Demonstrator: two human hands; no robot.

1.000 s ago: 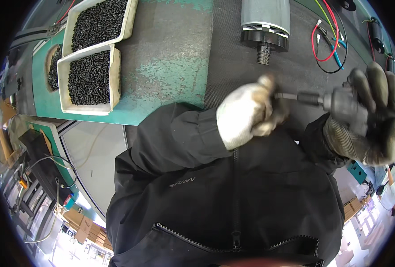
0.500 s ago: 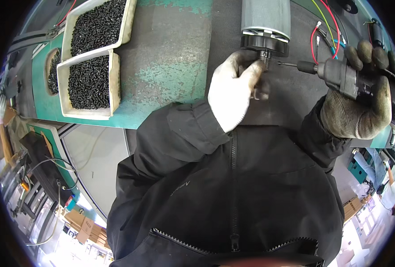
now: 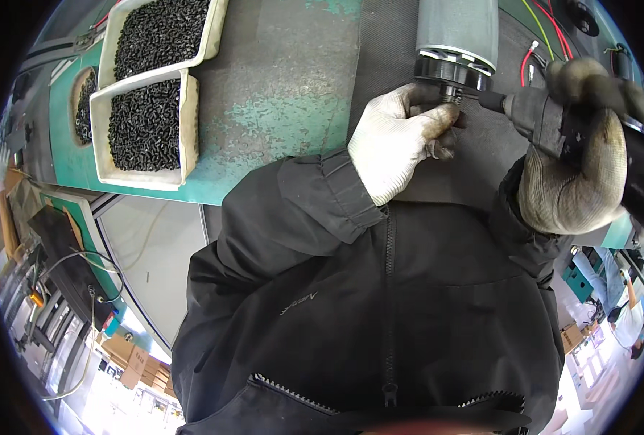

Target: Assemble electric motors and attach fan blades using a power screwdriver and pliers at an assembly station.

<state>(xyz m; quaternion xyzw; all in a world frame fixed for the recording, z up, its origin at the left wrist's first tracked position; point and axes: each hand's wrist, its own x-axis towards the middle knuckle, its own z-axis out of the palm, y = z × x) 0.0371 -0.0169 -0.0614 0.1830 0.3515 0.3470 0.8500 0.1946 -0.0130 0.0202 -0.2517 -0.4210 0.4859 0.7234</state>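
A silver cylindrical motor (image 3: 457, 29) lies on the dark mat, its black end cap (image 3: 452, 72) turned toward me. A short ridged shaft (image 3: 450, 94) sticks out from that cap. My left hand (image 3: 394, 141), in a whitish glove, is closed with thumb and fingers around the shaft; the fingertips hide part of it. Gripped in my right hand (image 3: 579, 156), in a dirty grey glove, is a dark power screwdriver (image 3: 534, 114). Its nose points left and reaches the side of the shaft; the bit's tip is hard to make out.
Two white bins (image 3: 189, 130) full of small black parts stand on the worn green bench (image 3: 278, 116) to the left. More such parts show in a round opening (image 3: 83, 109) beside them. Red and yellow-green wires (image 3: 543, 32) lie right of the motor. A person (image 3: 630, 319) is at far right.
The screwdriver has moved left, closing the gap between its bit and the shaft. My left hand stays on the shaft. The whole view has shifted slightly, putting the motor farther right.
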